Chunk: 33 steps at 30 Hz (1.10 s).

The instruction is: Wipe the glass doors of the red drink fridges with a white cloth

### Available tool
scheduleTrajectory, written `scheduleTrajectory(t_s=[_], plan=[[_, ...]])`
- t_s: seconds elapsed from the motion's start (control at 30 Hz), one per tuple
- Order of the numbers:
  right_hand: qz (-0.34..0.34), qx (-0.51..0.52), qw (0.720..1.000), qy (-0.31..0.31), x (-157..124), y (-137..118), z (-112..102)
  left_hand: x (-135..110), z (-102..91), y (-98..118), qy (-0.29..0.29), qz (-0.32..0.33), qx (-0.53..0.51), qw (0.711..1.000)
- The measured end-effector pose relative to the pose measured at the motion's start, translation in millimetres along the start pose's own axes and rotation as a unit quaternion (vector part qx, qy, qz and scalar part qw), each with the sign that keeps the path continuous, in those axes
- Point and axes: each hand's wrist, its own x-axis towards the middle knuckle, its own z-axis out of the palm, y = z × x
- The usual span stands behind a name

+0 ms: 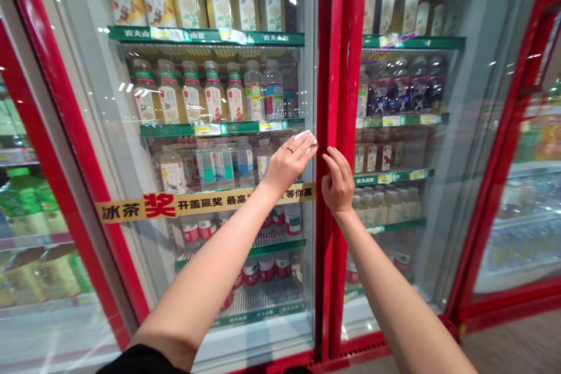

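My left hand [289,160] presses a small white cloth [307,139] against the glass of the left fridge door [131,175], close to its red right edge. A ring shows on one finger. My right hand [337,178] has its fingers curled around the red door frame [333,70] where the two doors meet. Both forearms reach up from the bottom of the view.
Behind the glass, green shelves [210,36] carry rows of tea and water bottles [214,96]. A yellow banner [144,207] runs across the left door. The right door [403,128] shows more bottles. Another red-framed fridge [526,187] stands further right.
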Motion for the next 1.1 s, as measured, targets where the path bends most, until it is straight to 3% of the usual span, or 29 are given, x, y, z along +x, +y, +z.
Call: scheduleTrajectory(t_s=[0.1, 0.27, 0.33, 0.43, 0.5, 0.6, 0.73, 0.8, 0.97, 1.1], plan=[[0.002, -0.017, 1.0, -0.002, -2.6, -8.6, 0.5, 1.0, -5.1, -6.9, -0.001, -0.003, 0.007, 1.0], [0.052, -0.051, 0.997, -0.003, -8.8, -33.3, 12.4, 18.3, 5.6, -0.3, -0.016, -0.068, 0.005, 0.998], [0.089, -0.056, 0.994, 0.013, -11.2, -44.6, 20.6, 17.1, 5.9, 1.4, -0.034, -0.044, -0.003, 0.998], [0.132, -0.059, 0.989, 0.035, -11.7, -59.0, 27.1, 6.3, -3.8, -7.9, -0.054, 0.042, -0.008, 0.998], [0.153, -0.052, 0.987, 0.008, -10.7, -66.5, 23.6, 0.7, -10.6, -18.9, -0.06, 0.083, -0.008, 0.995], [0.168, -0.025, 0.983, -0.07, -11.3, -75.2, 10.3, 2.2, -9.0, -28.0, -0.04, 0.065, -0.011, 0.997], [0.172, -0.018, 0.978, -0.116, -19.4, -82.5, -1.5, 11.1, 8.8, -16.1, 0.014, -0.012, -0.026, 0.999], [0.173, -0.015, 0.977, -0.125, -25.5, -84.4, -2.3, 9.5, 11.6, -8.7, 0.009, -0.012, -0.029, 0.999], [0.15, -0.005, 0.975, -0.162, -38.0, -85.8, -4.8, -9.2, -8.0, -14.5, -0.053, 0.08, -0.024, 0.995], [0.139, -0.017, 0.969, -0.205, -37.7, -86.6, -10.3, -9.5, -11.4, -22.2, -0.022, 0.024, -0.02, 0.999]])
